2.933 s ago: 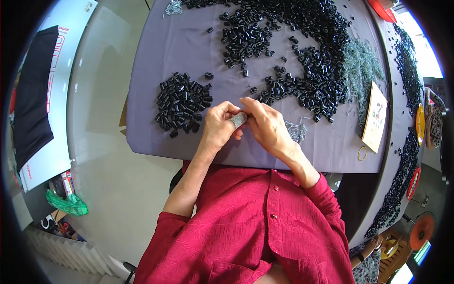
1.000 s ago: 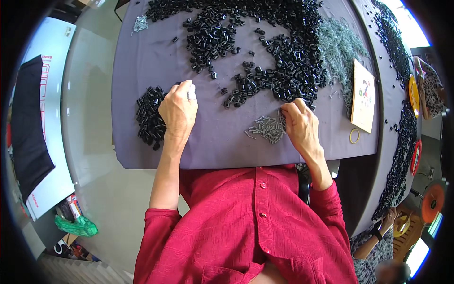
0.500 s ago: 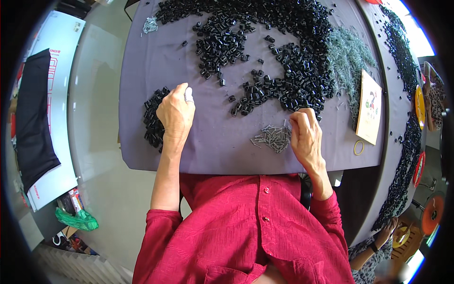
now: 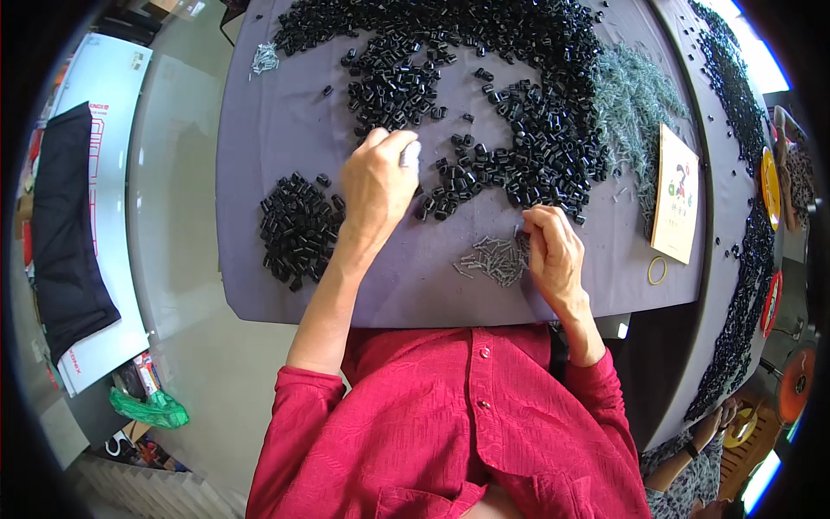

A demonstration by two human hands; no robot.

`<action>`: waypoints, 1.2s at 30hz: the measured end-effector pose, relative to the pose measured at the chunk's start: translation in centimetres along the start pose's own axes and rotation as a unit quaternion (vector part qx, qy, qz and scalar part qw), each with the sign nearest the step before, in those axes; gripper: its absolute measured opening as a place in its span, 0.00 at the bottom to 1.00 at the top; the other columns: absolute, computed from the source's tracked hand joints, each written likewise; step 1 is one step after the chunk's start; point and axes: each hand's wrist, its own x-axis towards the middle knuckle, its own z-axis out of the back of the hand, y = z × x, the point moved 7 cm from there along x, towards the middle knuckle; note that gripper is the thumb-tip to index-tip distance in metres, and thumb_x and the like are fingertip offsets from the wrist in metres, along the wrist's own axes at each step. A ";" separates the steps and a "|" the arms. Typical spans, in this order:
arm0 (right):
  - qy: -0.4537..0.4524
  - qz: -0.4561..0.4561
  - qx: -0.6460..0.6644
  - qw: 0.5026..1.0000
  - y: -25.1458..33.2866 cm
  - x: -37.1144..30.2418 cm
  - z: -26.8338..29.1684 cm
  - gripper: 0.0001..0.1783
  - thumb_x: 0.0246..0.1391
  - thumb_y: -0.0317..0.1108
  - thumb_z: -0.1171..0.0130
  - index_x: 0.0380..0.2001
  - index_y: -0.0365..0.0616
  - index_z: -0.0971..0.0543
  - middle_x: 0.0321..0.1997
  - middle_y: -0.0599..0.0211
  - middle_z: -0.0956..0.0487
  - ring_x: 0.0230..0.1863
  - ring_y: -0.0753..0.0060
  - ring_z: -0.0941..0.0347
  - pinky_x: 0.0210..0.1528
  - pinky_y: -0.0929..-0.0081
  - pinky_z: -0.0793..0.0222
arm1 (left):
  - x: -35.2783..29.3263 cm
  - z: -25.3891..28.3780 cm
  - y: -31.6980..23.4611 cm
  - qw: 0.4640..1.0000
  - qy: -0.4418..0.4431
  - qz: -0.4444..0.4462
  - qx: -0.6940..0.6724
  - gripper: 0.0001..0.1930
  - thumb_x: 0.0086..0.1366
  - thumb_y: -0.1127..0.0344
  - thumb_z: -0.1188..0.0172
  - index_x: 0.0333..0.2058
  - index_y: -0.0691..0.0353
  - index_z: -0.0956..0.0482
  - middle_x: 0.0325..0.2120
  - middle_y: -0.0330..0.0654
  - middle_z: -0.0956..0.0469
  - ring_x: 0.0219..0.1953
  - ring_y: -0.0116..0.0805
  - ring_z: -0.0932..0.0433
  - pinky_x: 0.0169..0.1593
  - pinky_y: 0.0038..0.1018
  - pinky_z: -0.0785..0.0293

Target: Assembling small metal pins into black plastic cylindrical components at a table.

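Observation:
My left hand (image 4: 379, 183) reaches over the lower end of a heap of small black plastic caps (image 4: 393, 91), back of the hand up. A white wrap (image 4: 411, 154) shows on one digit; its fingertips are hidden and slightly blurred. To its left lies a separate pile of the same black caps (image 4: 298, 229). My right hand (image 4: 555, 253) is closed in a pinch, with what looks like a small screw (image 4: 520, 228) at the fingertips. Beside it on the grey cloth is a small pile of silver screws (image 4: 493, 261).
A large heap of pale screws (image 4: 635, 99) and a yellowish booklet (image 4: 676, 195) lie to the right, near a yellow rubber band (image 4: 657, 270). Small screws (image 4: 265, 58) sit at the far left. Another person's hand (image 4: 711, 426) works at the adjoining table, strewn with black pieces.
My left hand has moved right and away from the left pile to the main heap of caps, uncovering that pile. My right hand has stayed nearly in place, still pinched.

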 end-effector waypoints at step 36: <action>-0.035 -0.122 0.257 0.958 3.4 4.0 -2.0 0.09 0.50 0.17 0.43 0.35 0.39 0.21 0.32 0.68 0.21 0.31 0.78 0.22 0.34 0.79 0.28 | -5.5 -3.8 -2.9 0.730 0.189 0.222 -0.618 0.07 0.65 0.79 0.46 0.41 0.68 0.23 0.31 0.43 0.20 0.29 0.26 0.21 0.32 0.25 0.18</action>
